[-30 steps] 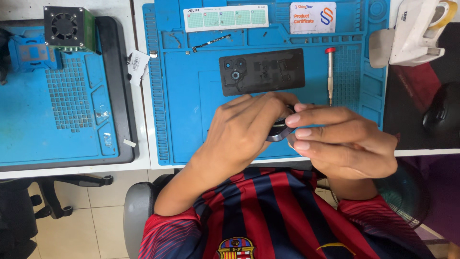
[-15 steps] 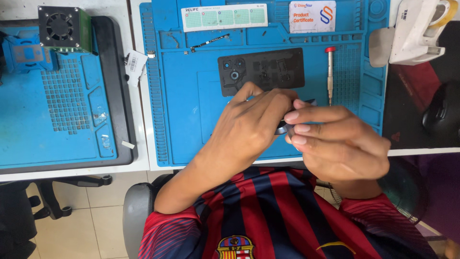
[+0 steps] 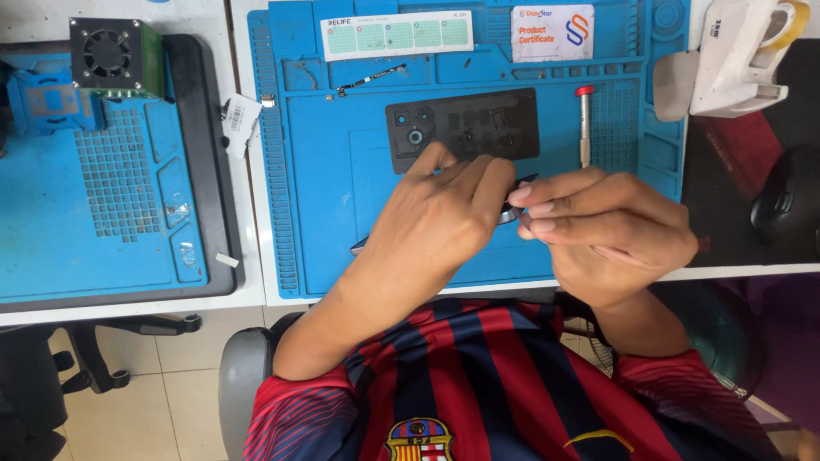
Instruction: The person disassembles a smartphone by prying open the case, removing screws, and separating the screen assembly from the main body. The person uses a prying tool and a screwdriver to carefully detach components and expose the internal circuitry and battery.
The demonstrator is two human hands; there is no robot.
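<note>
My left hand (image 3: pixel 436 222) and my right hand (image 3: pixel 611 230) meet over the front of the blue work mat (image 3: pixel 316 213). Together they grip a dark flat device (image 3: pixel 356 247) that lies tilted beneath them. Only its left corner and a dark tip by my right fingertips show; the rest is hidden. My fingertips pinch close together at a small shiny spot between the hands. Just beyond the hands a black phone back cover (image 3: pixel 478 124) lies flat on the mat.
A screwdriver with a red cap (image 3: pixel 584 124) lies right of the cover, and a thin flex cable (image 3: pixel 371 78) lies behind it. A second blue mat (image 3: pixel 102 213) with a small fan (image 3: pixel 109 55) is at left. A white tool (image 3: pixel 735 60) and a black mouse (image 3: pixel 786 205) are at right.
Both hands have moved a little farther from my body, toward the black back cover, with the device still in them. The fingertips have drawn closer together.
</note>
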